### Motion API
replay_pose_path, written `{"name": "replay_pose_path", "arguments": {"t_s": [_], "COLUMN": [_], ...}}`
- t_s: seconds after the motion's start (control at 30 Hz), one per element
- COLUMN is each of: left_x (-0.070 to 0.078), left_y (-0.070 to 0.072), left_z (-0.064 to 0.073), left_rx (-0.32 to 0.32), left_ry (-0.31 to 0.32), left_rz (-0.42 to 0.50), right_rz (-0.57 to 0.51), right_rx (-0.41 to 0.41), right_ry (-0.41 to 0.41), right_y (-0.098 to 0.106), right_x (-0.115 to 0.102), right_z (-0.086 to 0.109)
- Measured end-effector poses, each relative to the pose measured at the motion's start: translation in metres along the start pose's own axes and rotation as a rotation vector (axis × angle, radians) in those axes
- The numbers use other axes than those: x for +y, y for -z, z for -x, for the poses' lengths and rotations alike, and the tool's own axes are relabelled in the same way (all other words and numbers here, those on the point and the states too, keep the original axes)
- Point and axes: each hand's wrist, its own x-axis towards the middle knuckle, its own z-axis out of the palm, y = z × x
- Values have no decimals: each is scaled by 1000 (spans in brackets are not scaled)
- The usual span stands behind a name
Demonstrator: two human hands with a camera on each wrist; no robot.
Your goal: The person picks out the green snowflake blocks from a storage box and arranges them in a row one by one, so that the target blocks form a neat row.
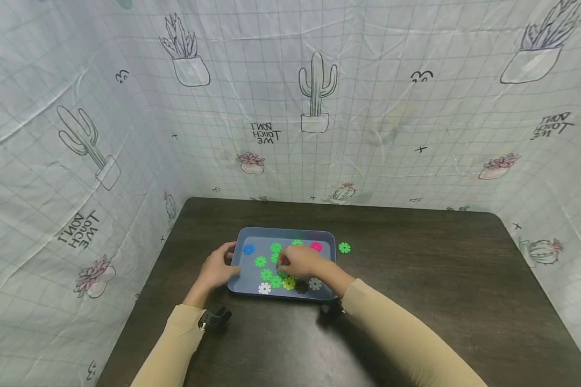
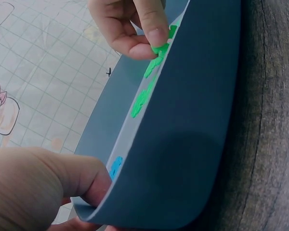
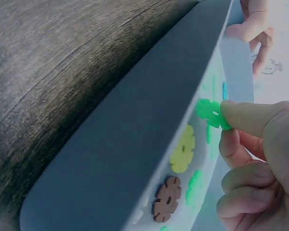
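Note:
A blue-grey tray (image 1: 248,278) lies on the dark table with several notched plastic discs in it. My left hand (image 1: 217,267) grips the tray's left wall, thumb inside and fingers outside. Over the middle of the tray, my right hand (image 1: 301,261) pinches a green notched disc (image 3: 209,112) between thumb and index finger. Several other green discs (image 1: 260,262) lie around it. A yellow disc (image 1: 289,283) and a brown disc (image 3: 166,199) sit near the front wall, as do two white discs (image 1: 264,288). A blue disc (image 1: 249,249) is at the back left, a pink disc (image 1: 316,246) at the back right.
Outside the tray, close to its right wall, a single green disc (image 1: 344,248) lies on the wooden table (image 1: 426,279). A cloth with cactus drawings (image 1: 368,107) hangs behind and along both sides of the table.

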Motion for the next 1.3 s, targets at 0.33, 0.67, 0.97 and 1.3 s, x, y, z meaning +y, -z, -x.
{"name": "replay_pose_path", "arguments": {"t_s": [0.33,0.67,0.97,1.3], "left_x": [-1,-1,0,1], "left_y": [1,1,2,1], "left_z": [2,2,2,3], "left_rx": [1,-3,-3,-5], "left_ry": [-5,-3,-11,-10], "left_rz": [8,13,15,19], "right_rz": [-13,-49,-130,-211], "right_rx": [67,145,241,408], "right_ry": [12,-46,-115,-205], "right_y": [18,38,57,68], "right_x": [-2,18,48,86], "right_z": [12,26,44,61]}}
